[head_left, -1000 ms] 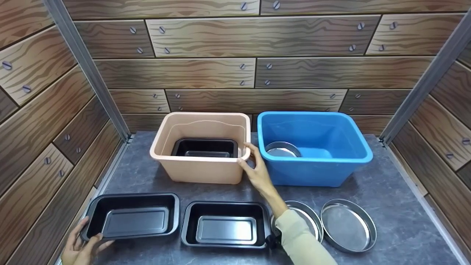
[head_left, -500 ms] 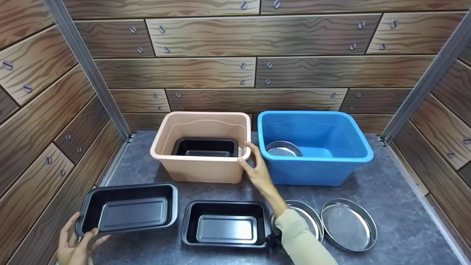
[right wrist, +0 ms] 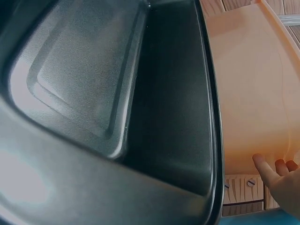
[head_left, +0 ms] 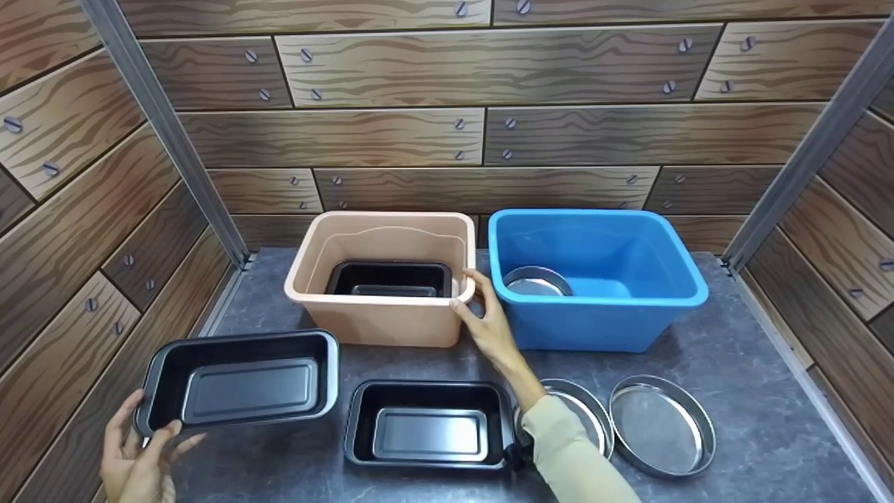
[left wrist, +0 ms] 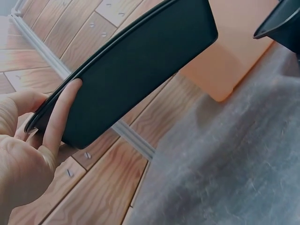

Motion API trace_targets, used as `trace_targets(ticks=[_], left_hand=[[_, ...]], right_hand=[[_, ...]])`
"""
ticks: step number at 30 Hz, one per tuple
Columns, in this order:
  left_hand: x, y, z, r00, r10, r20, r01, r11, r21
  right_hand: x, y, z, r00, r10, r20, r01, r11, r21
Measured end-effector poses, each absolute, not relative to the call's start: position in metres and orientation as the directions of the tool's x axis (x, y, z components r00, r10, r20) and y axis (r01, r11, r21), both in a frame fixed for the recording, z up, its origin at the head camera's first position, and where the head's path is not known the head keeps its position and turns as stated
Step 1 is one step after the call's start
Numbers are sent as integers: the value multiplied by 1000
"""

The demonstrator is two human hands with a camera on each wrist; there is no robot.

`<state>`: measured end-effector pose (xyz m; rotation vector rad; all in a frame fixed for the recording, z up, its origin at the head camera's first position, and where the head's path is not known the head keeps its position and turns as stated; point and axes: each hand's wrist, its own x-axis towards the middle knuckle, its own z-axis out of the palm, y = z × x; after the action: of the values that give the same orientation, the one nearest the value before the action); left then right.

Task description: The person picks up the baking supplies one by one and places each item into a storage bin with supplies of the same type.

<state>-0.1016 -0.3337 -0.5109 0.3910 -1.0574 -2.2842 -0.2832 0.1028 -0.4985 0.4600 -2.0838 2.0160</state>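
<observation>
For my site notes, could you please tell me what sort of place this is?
Probably a work booth: wood-print walls on three sides, metal posts and a grey worktop.

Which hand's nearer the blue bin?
Right. The right hand grips the tan bin, just left of the blue bin; the left hand is well off to the near left, holding a black pan.

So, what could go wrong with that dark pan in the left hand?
The left hand pinches the raised pan at one end only, so it might tip or slip. If swung sideways, it could knock the neighbouring dark pan. The right hand could tug the peach tub it holds.
</observation>
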Motion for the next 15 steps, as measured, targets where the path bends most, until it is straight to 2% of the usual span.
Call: trace_targets(ticks=[15], left_hand=[[-112,-315,-481,-768,-636,78,467,-473,747]], right_hand=[[-284,103,-499,-929,-92,357,-360,9,-933]])
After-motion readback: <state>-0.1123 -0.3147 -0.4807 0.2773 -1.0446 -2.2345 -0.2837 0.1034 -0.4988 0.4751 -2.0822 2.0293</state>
